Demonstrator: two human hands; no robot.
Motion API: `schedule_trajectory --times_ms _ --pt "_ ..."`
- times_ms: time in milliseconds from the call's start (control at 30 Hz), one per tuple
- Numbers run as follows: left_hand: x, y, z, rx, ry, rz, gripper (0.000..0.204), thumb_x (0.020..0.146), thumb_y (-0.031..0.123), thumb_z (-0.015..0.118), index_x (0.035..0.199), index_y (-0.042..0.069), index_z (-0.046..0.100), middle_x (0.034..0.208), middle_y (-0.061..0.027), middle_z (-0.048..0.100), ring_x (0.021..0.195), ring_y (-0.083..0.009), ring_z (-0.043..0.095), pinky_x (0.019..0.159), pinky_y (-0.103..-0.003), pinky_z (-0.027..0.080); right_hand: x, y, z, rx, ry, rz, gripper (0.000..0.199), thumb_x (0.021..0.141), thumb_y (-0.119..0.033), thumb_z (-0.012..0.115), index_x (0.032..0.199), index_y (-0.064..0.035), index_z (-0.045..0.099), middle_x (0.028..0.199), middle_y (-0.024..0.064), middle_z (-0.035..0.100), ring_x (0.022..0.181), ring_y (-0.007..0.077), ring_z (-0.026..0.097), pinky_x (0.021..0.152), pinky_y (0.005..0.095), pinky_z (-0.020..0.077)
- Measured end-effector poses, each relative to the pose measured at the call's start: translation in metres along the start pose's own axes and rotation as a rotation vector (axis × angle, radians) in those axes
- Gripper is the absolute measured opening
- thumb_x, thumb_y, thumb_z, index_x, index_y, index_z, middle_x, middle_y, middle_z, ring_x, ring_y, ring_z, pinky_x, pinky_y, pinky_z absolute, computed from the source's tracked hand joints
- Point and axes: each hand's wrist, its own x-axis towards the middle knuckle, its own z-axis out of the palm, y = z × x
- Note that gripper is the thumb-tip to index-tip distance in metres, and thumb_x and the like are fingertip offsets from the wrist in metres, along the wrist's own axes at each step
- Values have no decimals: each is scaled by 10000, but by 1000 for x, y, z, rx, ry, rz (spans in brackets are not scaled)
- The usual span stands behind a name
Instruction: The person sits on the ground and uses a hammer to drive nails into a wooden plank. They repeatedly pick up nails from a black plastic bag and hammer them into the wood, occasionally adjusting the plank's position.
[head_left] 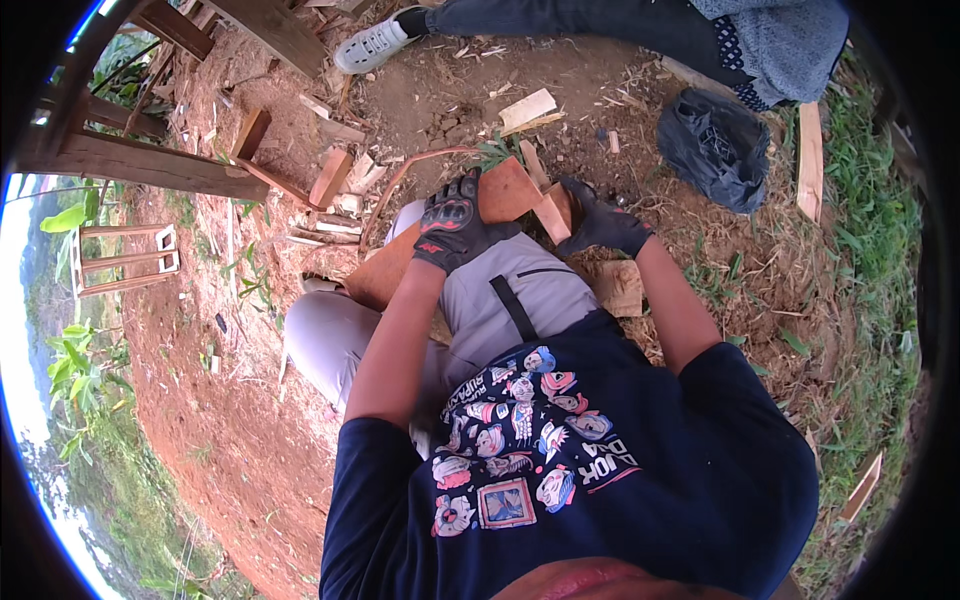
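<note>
My left hand (452, 222), in a black glove with red marks, is over a reddish-brown wooden board (385, 268) that slants across my lap and gripping it. The board's far end (508, 190) shows beyond that hand. My right hand (603, 222), also gloved in black, holds a short wooden block (553, 213) close against the board's end. Its fingertips are partly hidden by the block. Just beyond the block lies a thin strip of wood (533, 163).
Another person's leg and shoe (372, 46) extend along the far side. A black plastic bag (715, 150) sits at the right, beside a long plank (809, 165). Offcuts (528, 108) and shavings litter the dirt. Wooden beams (140, 165) stand at the far left; a wooden frame (125, 260) lies beyond.
</note>
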Motion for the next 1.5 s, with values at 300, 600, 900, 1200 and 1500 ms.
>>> schedule_trajectory --times_ms 300,600,900,1200,1500 --pt "40 20 16 -14 30 26 1225 645 705 887 1545 -20 482 1421 -260 633 1284 -416 646 1083 -530 514 11 -11 13 -465 184 -110 1120 761 -397 929 1671 -97 349 1611 237 480 1481 427 489 1224 487 432" --pt "43 24 0 -94 -4 -29 1095 678 631 895 1515 26 530 1360 -253 685 1248 -418 680 1052 -521 548 28 -13 8 -295 179 -204 945 770 -331 915 1561 -64 474 1498 221 580 1406 424 557 1178 494 468" --pt "11 40 13 -45 84 103 1023 720 606 888 1482 15 545 1383 -241 659 1249 -428 657 1048 -527 531 54 -5 9 -194 193 -313 970 747 -298 923 1572 -63 471 1511 229 595 1399 420 583 1177 485 479" --pt "13 41 14 -34 100 123 1078 726 583 903 1542 17 485 1424 -255 641 1282 -428 652 1078 -524 524 76 10 18 -163 149 -307 1011 748 -307 924 1606 -78 442 1533 234 586 1406 422 586 1168 477 489" --pt "21 37 34 -5 91 132 1100 723 570 907 1557 5 465 1495 -253 595 1341 -433 615 1123 -548 490 61 13 32 -42 204 -342 1065 742 -425 960 1602 -74 440 1550 223 565 1432 408 569 1193 475 471"
